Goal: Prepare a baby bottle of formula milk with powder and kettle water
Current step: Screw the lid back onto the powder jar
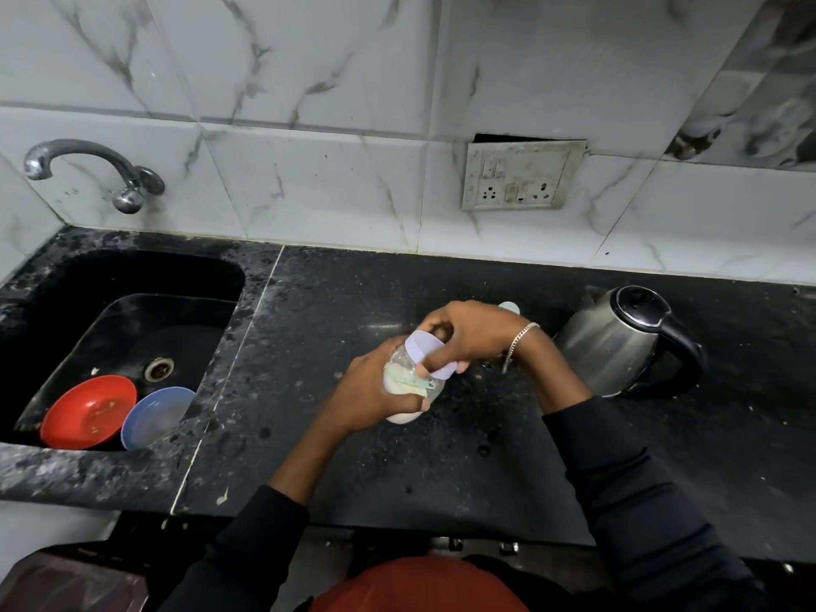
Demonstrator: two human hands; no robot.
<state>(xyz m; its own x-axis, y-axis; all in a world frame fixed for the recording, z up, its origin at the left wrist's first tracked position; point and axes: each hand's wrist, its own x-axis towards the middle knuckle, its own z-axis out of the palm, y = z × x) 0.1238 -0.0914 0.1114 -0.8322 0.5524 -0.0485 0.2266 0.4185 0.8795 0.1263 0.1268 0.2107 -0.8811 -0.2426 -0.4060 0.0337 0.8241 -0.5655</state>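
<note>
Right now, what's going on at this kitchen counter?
A person is standing at a black counter, working on a powder jar. The left hand holds the tilted jar above the counter, and the right hand grips its pale lid. I cannot tell whether the lid is coming off or going on. A green scoop lies inside on the powder. A steel kettle stands to the right, untouched.
</note>
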